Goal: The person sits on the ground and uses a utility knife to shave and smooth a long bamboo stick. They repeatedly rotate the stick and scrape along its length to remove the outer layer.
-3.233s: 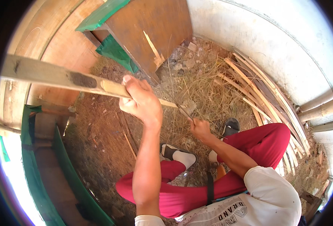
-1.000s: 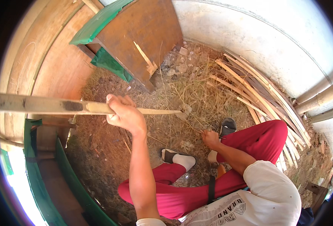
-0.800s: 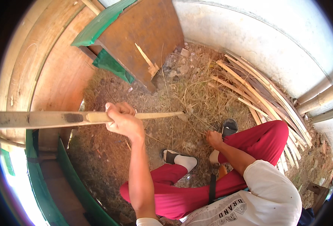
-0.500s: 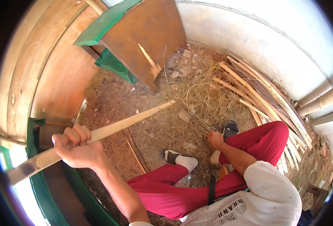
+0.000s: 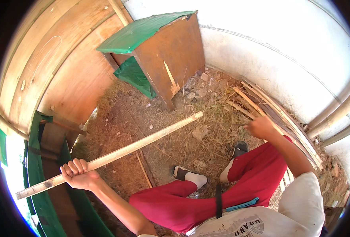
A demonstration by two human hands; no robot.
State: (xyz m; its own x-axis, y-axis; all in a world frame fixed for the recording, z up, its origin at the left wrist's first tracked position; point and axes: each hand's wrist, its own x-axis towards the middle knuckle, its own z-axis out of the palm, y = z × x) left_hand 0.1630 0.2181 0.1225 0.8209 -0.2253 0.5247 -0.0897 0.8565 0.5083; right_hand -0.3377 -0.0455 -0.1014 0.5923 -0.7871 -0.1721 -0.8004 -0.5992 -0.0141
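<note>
A long pale bamboo slat [image 5: 139,143] slants across the scene, its far end over the straw-covered ground. My left hand [image 5: 79,173] is closed round it near its lower left end, just inside a dark patch on the slat. On the right, above my bent knee, my right hand [image 5: 261,128] is closed on a thin dark tool [image 5: 239,125]. Only a short length of that tool shows, pointing left, apart from the slat; its full shape cannot be made out.
Split bamboo strips [image 5: 278,114] lie piled by the white wall [image 5: 258,51] at the right. A brown cabinet with a green cover [image 5: 155,31] stands at the back. Another green-edged wooden piece [image 5: 44,150] is at the left. Straw [image 5: 210,134] litters the ground.
My right hand has risen to the right with the dark tool, away from near my foot. The slat's far tip appears farther right, and the view has shifted.
</note>
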